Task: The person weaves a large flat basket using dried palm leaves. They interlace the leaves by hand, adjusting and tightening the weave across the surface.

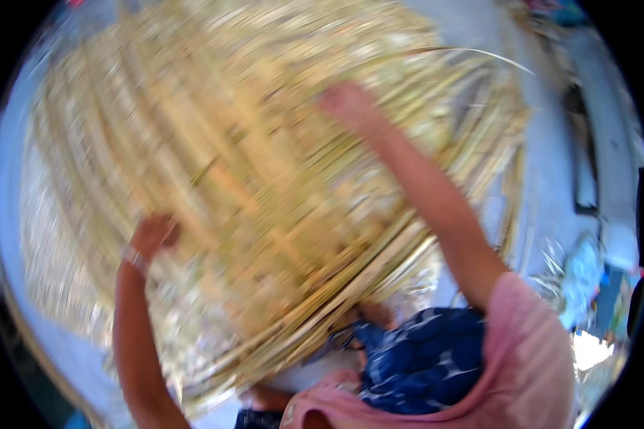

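A large mat woven from pale yellow-green flat strips (265, 171) spreads before me, blurred by motion. Over its near left part is my left hand (154, 234), fingers curled in; whatever they hold is hidden. Farther off and to the right, my right hand (347, 104) is closed like a fist above the mat, its fingers smeared. Close beside it a thin pale strip (490, 54) arches out to the right past the weave; I cannot tell whether the hand grips it. Loose strip ends (336, 300) run along the mat's near edge, beside my body.
Pale blue-grey floor (544, 207) borders the mat. On the right stand a long grey object (608, 129) and a crumpled light-blue plastic bag (582, 275). Dark blue patterned cloth (422, 365) covers my lap, and a bare foot (376, 313) shows at the near edge.
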